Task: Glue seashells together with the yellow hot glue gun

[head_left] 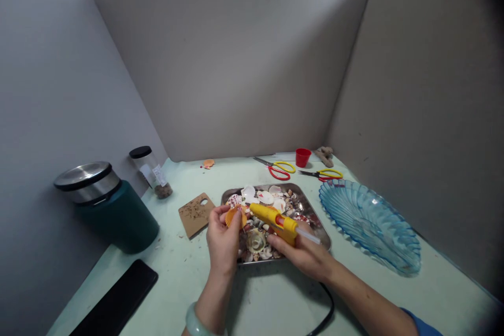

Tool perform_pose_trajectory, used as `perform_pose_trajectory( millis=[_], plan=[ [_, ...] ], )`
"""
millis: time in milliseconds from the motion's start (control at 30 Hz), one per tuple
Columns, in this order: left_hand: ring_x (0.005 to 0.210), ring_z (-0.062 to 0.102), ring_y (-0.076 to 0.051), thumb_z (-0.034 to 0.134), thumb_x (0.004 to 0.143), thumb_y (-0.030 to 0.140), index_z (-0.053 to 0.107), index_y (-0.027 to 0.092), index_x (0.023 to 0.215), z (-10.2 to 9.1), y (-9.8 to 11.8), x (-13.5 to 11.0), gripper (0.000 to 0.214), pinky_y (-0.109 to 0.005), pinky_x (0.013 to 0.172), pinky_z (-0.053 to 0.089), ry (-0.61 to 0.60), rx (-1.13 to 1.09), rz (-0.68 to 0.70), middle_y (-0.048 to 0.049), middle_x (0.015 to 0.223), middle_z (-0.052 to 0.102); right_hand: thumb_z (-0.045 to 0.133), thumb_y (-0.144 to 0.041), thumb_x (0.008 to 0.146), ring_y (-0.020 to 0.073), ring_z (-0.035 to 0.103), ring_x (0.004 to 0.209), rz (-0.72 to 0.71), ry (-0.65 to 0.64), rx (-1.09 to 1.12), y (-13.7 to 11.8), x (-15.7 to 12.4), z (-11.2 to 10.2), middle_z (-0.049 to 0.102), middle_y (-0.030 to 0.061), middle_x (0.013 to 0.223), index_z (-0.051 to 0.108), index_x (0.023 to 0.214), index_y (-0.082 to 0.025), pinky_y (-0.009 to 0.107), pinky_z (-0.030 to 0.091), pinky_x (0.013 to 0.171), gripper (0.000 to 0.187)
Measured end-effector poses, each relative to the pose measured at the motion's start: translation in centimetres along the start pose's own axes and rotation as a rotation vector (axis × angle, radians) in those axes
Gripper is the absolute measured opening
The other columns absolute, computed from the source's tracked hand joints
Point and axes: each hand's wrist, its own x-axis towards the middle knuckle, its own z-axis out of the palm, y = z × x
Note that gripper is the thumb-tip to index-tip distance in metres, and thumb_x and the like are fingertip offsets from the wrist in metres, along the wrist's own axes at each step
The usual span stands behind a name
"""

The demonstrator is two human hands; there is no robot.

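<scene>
Between the fingers of my left hand (223, 241) is an orange scallop shell (235, 218), its ribbed face partly covered by the thumb. My right hand (305, 254) is wrapped round the handle of a yellow hot glue gun (273, 220), with a clear glue stick (307, 233) poking out of its back. The gun's nozzle points left, close to the shell; whether they touch I cannot tell. Below both hands lies a metal tray (321, 228) full of white, spotted and small brown shells. A black cord (329, 307) trails from under my right forearm.
Left stand a teal flask (122, 218), a jar (151, 173) and a black phone (118, 299). A brown card (195, 215) lies beside the tray. Behind are scissors (279, 167), pliers-like cutters (321, 174) and a red cup (303, 157). Right is a blue glass dish (370, 226). Grey panels (236, 73) enclose the table.
</scene>
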Motion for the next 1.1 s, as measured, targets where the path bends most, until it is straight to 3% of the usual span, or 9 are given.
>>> perform_pose_trajectory(
  millis=[100,267,400,1100],
  plan=[
    [0.074,0.072,-0.021,0.078,0.069,0.037,0.049,0.020,0.097,-0.04,-0.02,0.04,0.044,-0.030,0.058,0.059,0.021,0.021,-0.001,-0.0042,0.083,0.071,0.057,-0.041,0.089,0.0194,0.060,0.067,-0.006,-0.025,-0.007,-0.03,0.01,0.03,0.067,0.0015,0.076,0.067,0.084,-0.023,0.030,0.051,0.064,0.021],
    [0.074,0.073,-0.022,0.078,0.069,0.035,0.048,0.019,0.098,-0.04,-0.01,0.05,0.044,-0.029,0.055,0.058,0.017,-0.005,-0.009,-0.0062,0.088,0.071,0.055,-0.040,0.091,0.0199,0.061,0.071,0.006,-0.008,0.003,-0.08,-0.02,-0.01,0.068,0.0017,0.080,0.067,0.089,-0.024,0.030,0.051,0.067,0.020],
    [0.071,0.072,-0.021,0.078,0.069,0.034,0.049,0.019,0.097,0.06,0.08,-0.05,0.042,-0.029,0.055,0.058,0.034,0.006,-0.005,-0.0039,0.082,0.070,0.057,-0.039,0.089,0.0186,0.059,0.065,0.017,-0.050,-0.001,-0.28,0.05,-0.09,0.065,0.0008,0.073,0.064,0.078,-0.023,0.030,0.050,0.064,0.021],
    [0.072,0.073,-0.023,0.078,0.069,0.034,0.048,0.019,0.096,-0.02,0.04,0.02,0.043,-0.031,0.055,0.058,0.019,-0.034,-0.005,-0.0065,0.087,0.070,0.056,-0.039,0.090,0.0203,0.062,0.071,0.035,0.020,0.031,-0.25,0.02,0.25,0.068,0.0022,0.080,0.065,0.088,-0.023,0.031,0.050,0.068,0.019]
  ],
)
